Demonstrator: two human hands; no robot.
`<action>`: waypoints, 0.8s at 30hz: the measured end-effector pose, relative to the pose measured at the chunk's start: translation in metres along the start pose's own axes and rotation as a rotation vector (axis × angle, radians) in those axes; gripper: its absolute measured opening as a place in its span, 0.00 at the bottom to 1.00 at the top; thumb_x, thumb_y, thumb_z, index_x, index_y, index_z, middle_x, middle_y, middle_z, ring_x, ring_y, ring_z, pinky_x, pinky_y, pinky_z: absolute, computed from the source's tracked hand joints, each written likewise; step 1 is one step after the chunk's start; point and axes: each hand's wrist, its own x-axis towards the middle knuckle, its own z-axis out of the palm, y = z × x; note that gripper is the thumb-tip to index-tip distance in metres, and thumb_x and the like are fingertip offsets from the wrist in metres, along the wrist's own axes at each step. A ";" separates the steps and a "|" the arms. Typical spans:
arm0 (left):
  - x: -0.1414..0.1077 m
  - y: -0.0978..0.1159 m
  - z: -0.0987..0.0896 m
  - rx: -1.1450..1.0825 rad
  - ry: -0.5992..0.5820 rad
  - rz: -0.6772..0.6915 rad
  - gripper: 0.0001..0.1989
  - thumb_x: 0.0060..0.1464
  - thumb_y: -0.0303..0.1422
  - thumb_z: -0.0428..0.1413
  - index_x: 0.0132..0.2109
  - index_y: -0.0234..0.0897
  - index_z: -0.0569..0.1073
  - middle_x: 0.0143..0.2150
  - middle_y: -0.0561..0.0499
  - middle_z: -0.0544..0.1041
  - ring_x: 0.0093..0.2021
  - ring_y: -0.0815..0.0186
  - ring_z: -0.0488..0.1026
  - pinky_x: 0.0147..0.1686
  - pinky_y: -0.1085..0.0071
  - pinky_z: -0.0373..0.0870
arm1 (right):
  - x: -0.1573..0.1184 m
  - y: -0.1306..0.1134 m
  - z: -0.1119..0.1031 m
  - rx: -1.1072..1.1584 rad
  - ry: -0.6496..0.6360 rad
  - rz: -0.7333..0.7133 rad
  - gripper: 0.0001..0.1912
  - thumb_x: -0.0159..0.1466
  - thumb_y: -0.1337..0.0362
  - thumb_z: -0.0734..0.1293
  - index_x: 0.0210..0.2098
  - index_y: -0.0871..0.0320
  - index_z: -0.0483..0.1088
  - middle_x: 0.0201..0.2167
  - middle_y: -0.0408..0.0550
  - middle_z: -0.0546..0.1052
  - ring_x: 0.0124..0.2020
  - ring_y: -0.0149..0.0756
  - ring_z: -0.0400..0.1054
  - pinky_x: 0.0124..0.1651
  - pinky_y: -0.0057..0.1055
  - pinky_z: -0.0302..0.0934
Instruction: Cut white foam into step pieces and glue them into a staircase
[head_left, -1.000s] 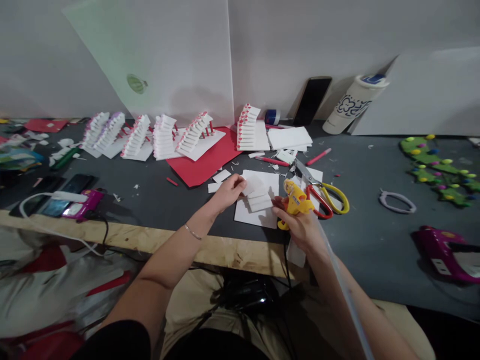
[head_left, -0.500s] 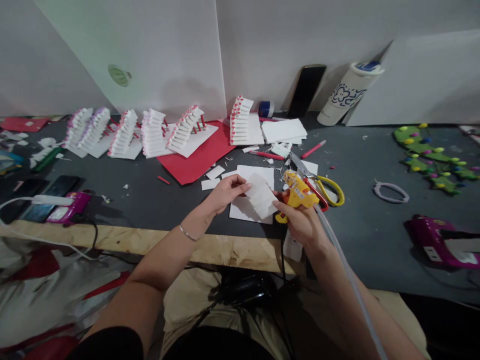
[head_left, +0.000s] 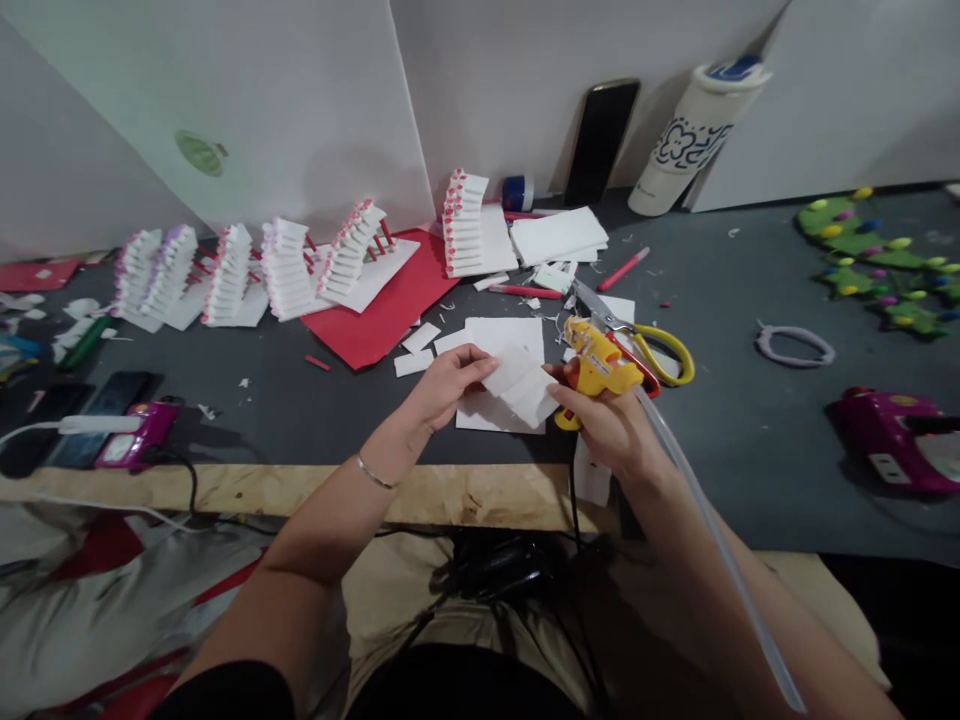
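Observation:
Between my two hands is a small white stepped piece, tilted above a white square sheet on the dark table. My left hand pinches its left edge between thumb and fingers. My right hand pinches the right edge with thumb and fingertip. Right beside that hand lies a yellow glue gun, its tip pointing up and left; whether the palm also bears it is hidden. Scissors with yellow and red handles lie just behind the glue gun.
Several white stepped models with pink tips stand at the back left, some near red card. Behind are a phone and a white tumbler. Purple power blocks sit left and right, and green decorated pieces lie right.
The camera view has shifted slightly. Both hands still hold the white stepped piece, which has turned a little and looks flatter over the sheet.

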 end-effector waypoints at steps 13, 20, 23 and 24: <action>0.002 -0.007 0.005 -0.078 0.032 -0.025 0.16 0.42 0.35 0.67 0.26 0.35 0.66 0.29 0.55 0.73 0.31 0.72 0.68 0.38 0.71 0.66 | -0.002 -0.005 0.005 -0.067 0.053 -0.019 0.16 0.50 0.54 0.77 0.32 0.51 0.70 0.35 0.43 0.79 0.41 0.42 0.73 0.48 0.41 0.68; 0.002 -0.008 0.005 -0.087 0.035 -0.046 0.15 0.43 0.34 0.66 0.26 0.35 0.67 0.27 0.55 0.71 0.30 0.71 0.67 0.36 0.71 0.65 | -0.002 -0.005 0.005 -0.066 0.033 -0.027 0.16 0.50 0.54 0.77 0.32 0.51 0.71 0.36 0.44 0.79 0.43 0.42 0.74 0.51 0.43 0.67; 0.002 -0.008 0.006 -0.093 0.029 -0.046 0.15 0.43 0.34 0.67 0.26 0.35 0.66 0.26 0.55 0.71 0.29 0.72 0.67 0.35 0.71 0.65 | -0.002 -0.006 0.005 -0.066 0.037 -0.021 0.15 0.50 0.54 0.77 0.32 0.51 0.70 0.36 0.43 0.79 0.42 0.42 0.74 0.50 0.42 0.67; 0.002 -0.008 0.006 -0.093 0.028 -0.045 0.16 0.42 0.34 0.67 0.26 0.35 0.66 0.26 0.55 0.71 0.29 0.72 0.67 0.35 0.71 0.66 | -0.002 -0.007 0.006 -0.071 0.036 -0.020 0.15 0.51 0.54 0.76 0.32 0.51 0.71 0.36 0.44 0.79 0.42 0.42 0.74 0.50 0.42 0.67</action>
